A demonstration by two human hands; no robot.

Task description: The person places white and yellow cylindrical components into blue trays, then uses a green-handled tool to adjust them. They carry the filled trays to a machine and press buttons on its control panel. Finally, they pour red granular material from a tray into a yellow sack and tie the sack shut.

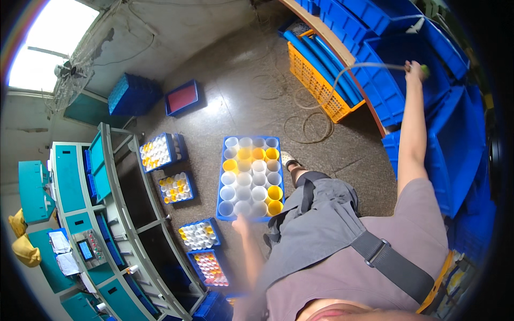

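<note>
My left hand [242,226] grips the near edge of a blue tray [219,182], its fingers partly hidden under the rim. Rows of white and yellow cups [259,179] stand in that tray, open ends up. Stretched out to the far right, my right hand [415,72] is closed round the end of a clear hose [369,65], where a small green piece [425,70] shows past the fingers. Below that hand lies an open blue bin [401,51]. The hose hangs from the hand and loops down to the floor.
At left, smaller cup-filled trays [176,188] line the floor beside a teal and grey machine [72,187]. A yellow crate [316,80] with blue rolls stands under the bench edge [326,32]. Farther off are a shallow blue tray [182,98] and stacked blue crates [134,94].
</note>
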